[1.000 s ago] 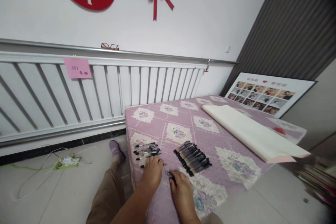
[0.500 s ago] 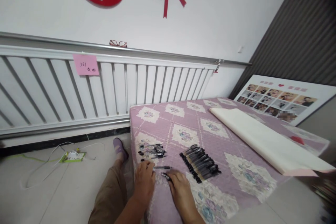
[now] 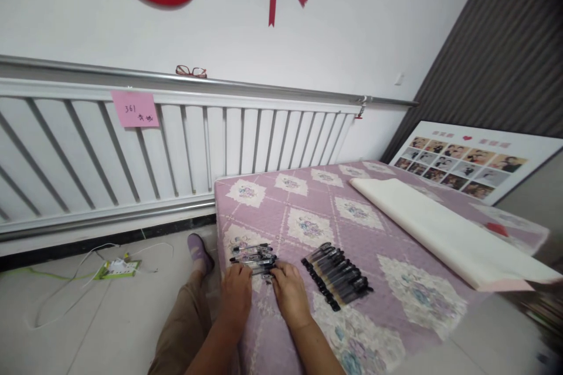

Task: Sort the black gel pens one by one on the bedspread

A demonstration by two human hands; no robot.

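Note:
My left hand (image 3: 236,294) is closed at the near left edge of the bed, with its fingertips on one end of a pen (image 3: 260,273). My right hand (image 3: 290,296) pinches at the other end of that pen, close beside the left. Much of the pen is hidden by my fingers. Just beyond both hands lies a loose group of clear pens with dark ends (image 3: 253,251). To the right of my right hand, a slanted row of black-capped pens (image 3: 336,274) lies side by side on the bedspread.
A purple floral bedspread (image 3: 308,328) covers the bed. A long cream folded sheet (image 3: 431,228) lies across it, near a photo board (image 3: 466,161). Behind stands a white radiator (image 3: 193,146) with a pink note (image 3: 135,109). A power strip (image 3: 118,268) with cables is on the floor.
Both hands have shifted slightly away from me, up to the loose pens. The pen in my left hand now lies nearer that group, and my right hand has closed in on it.

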